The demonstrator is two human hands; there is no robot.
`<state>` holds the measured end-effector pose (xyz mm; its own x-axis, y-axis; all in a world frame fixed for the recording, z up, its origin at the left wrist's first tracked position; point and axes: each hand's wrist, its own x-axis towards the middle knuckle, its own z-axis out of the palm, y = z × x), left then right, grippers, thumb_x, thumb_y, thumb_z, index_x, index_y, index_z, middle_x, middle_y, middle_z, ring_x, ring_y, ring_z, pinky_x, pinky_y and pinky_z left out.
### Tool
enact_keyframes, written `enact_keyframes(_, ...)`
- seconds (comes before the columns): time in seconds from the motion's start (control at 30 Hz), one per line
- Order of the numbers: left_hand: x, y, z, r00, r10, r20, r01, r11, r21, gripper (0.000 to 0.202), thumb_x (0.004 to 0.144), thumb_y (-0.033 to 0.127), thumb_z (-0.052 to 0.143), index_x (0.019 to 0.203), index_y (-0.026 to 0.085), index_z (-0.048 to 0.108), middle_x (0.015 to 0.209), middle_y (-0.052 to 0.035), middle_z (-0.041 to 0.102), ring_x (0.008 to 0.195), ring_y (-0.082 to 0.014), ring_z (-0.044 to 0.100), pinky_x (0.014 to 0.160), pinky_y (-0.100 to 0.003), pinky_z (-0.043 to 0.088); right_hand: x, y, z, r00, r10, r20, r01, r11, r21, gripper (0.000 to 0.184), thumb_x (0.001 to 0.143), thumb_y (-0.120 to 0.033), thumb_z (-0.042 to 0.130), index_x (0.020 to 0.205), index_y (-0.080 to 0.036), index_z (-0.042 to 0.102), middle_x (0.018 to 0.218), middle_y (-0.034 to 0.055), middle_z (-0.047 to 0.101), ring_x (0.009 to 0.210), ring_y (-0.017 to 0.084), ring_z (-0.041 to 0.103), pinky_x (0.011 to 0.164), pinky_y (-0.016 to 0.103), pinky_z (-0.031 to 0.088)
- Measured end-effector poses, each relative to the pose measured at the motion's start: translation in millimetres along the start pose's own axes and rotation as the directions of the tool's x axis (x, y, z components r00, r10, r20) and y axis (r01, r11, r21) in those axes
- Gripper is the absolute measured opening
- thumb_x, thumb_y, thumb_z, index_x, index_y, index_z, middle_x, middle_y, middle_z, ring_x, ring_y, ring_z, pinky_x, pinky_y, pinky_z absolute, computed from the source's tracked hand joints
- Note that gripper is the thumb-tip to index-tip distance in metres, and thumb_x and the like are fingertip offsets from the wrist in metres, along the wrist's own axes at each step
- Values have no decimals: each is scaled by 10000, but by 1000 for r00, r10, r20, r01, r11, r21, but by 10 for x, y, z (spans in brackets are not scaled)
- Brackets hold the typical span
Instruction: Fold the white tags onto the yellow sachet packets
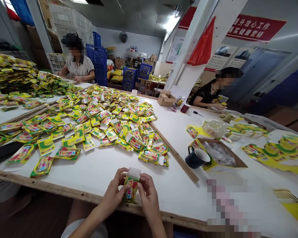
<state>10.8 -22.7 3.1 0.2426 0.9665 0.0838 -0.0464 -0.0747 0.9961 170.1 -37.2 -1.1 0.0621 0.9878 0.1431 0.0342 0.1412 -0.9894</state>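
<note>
Between my two hands, at the table's near edge, is a small yellow and green printed carton (131, 188) with red fruit pictures and colourful lettering. Its white top flap stands up, unfolded. My left hand (118, 188) grips the carton's left side, thumb on the front face. On the right side, my right hand (147, 190) holds it with thumb and fingers. Beyond my hands spreads a large heap of similar cartons (109, 115), many with white flaps sticking out. The nearest of them (151, 154) lie a little up and right of my hands.
A wooden strip (176, 152) runs along the white table (164, 191). To the right stand a dark mug (196, 158) and an open box with plastic bags (221, 153). Flat printed card sheets (278, 152) lie farther right. Two people (80, 64) (213, 92) sit across the table.
</note>
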Motion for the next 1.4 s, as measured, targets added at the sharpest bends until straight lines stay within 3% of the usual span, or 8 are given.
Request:
enact_keyframes(0.13, 61, 42, -12, 999, 35, 37, -39, 995, 96, 197, 861, 325, 566, 1018, 207, 592, 933, -42, 682, 836, -199, 640, 784, -296, 508, 30, -35, -38, 999, -18, 47, 24, 992, -127, 185, 898, -320, 537, 1033, -211, 599, 979, 53, 670, 904, 199, 646, 810, 290, 510)
enact_keyframes(0.27, 127, 58, -49, 997, 69, 22, -71, 984, 161, 188, 886, 321, 525, 869, 186, 654, 880, -49, 678, 849, -201, 630, 791, -293, 498, 138, -101, 20, 997, -65, 43, 73, 971, -229, 166, 893, -329, 544, 836, -200, 631, 838, 35, 653, 814, 190, 624, 745, 268, 495)
enact_keyframes(0.33, 140, 49, -63, 996, 85, -29, -81, 989, 121, 154, 866, 301, 557, 926, 194, 650, 956, -58, 682, 927, -215, 633, 843, -315, 495, 175, -118, 73, 996, -89, 25, 92, 968, -232, 170, 888, -327, 552, 795, -201, 619, 818, 31, 648, 797, 186, 620, 736, 267, 495)
enact_keyframes(0.43, 138, 32, -75, 993, 61, -104, -61, 998, 4, 292, 833, 289, 606, 1114, 219, 563, 1018, -58, 681, 948, -218, 647, 840, -332, 513, 186, -120, 136, 994, -97, -42, 89, 981, -172, 133, 879, -312, 568, 951, -208, 610, 879, 34, 671, 816, 185, 641, 744, 273, 512)
enact_keyframes(0.7, 130, 95, -70, 996, 78, -33, -74, 989, 126, 180, 857, 336, 569, 880, 185, 663, 959, -72, 700, 939, -224, 641, 870, -329, 497, 131, -161, 118, 982, -186, 26, 187, 957, -223, 85, 852, -255, 609, 890, -217, 675, 915, 49, 667, 876, 196, 617, 729, 282, 508)
enact_keyframes(1.07, 205, 89, -22, 994, -10, -105, 17, 998, 65, 172, 847, 323, 596, 863, 168, 670, 814, -45, 692, 798, -200, 645, 748, -291, 517, 195, -190, 141, 998, -53, -47, 39, 967, -250, 136, 852, -306, 587, 815, -198, 661, 751, 21, 674, 697, 177, 605, 660, 268, 482)
enact_keyframes(1.3, 83, -9, -95, 999, 10, -33, -8, 996, 87, 174, 842, 308, 614, 946, 187, 683, 930, -60, 690, 885, -213, 646, 806, -311, 517, 124, -83, 194, 1000, -27, 4, 28, 991, -129, 160, 840, -328, 604, 885, -200, 688, 860, 48, 708, 829, 205, 654, 740, 284, 513)
enact_keyframes(1.4, 36, -9, -116, 1000, -8, -25, 10, 997, 75, 294, 860, 328, 596, 1131, 214, 603, 1011, -65, 682, 899, -206, 646, 831, -327, 511, 48, -243, -8, 999, -24, -29, 19, 986, -163, 203, 845, -365, 583, 859, -194, 691, 855, 56, 708, 826, 211, 656, 741, 280, 517)
